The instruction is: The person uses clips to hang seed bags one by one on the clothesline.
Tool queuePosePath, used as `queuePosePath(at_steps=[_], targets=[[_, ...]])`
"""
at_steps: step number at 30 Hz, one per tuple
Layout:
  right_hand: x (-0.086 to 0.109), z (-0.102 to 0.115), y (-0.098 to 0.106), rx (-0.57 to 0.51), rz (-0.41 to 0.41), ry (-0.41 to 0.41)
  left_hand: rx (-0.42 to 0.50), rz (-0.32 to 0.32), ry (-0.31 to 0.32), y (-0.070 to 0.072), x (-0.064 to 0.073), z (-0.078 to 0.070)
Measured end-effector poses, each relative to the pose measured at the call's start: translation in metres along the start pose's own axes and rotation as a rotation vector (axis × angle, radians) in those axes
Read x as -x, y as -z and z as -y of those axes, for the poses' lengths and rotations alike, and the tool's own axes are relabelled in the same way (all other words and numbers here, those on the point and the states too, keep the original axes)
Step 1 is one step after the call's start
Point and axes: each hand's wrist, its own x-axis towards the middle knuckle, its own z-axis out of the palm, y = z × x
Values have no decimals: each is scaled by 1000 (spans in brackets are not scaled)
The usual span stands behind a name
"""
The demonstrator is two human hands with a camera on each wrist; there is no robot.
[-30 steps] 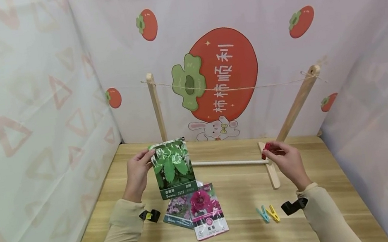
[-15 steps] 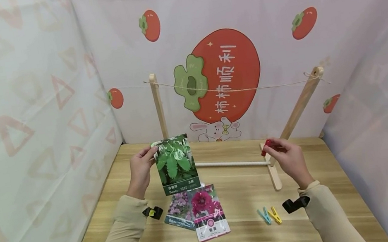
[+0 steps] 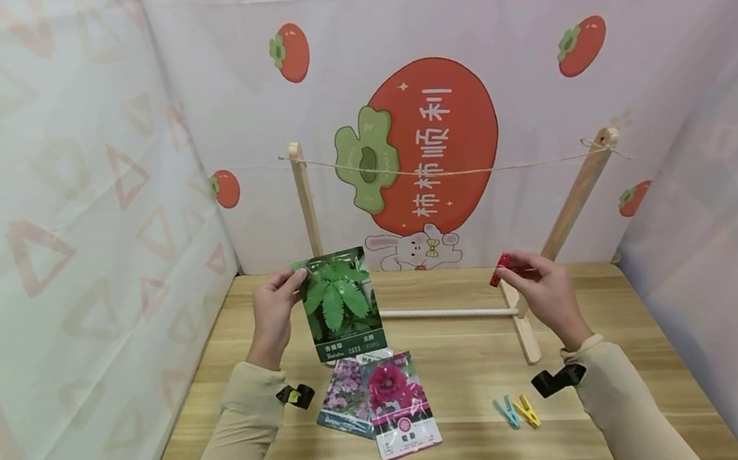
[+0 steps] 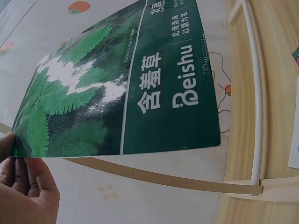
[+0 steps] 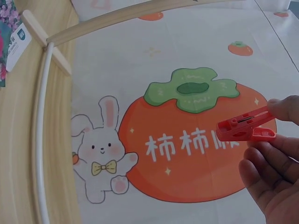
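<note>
My left hand [image 3: 273, 317] pinches a green seed packet [image 3: 342, 305] by its upper left edge, thumb on the front. The packet is upright above the table, its leaf picture and lettering facing me; the left wrist view shows the packet [image 4: 121, 88] large, with the thumb at its corner. Off to the right, my right hand [image 3: 548, 291] holds a red clothespin [image 3: 500, 270] between thumb and fingers. In the right wrist view the clothespin [image 5: 245, 127] points left, its handle ends between thumb and forefinger. Behind both hands a string [image 3: 453, 172] runs between two wooden posts.
A pink-flower seed packet [image 3: 401, 408] overlaps a purple-flower packet [image 3: 345, 396] on the table. Blue [image 3: 507, 413] and yellow [image 3: 527, 411] clothespins lie to their right. A white rod [image 3: 449, 313] joins the wooden posts [image 3: 581, 190] low down; printed cloth walls [image 3: 231, 75] stand around.
My left hand has raised the green seed packet and moved it slightly right. My right hand has lifted the red clothespin a little. The head view has shifted slightly.
</note>
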Motion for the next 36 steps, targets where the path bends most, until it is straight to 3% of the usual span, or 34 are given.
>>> queuePosePath(at_steps=[15,25,36], targets=[[-9,18,7,36,22,53,-14,19,-21,-12,0,-9],[-20,26,-4,-41,31,92,10,35,-68,-26,-6,-26],[-40,47,-6,-20,48,120,-55,82,-135,-39,-14,-47]])
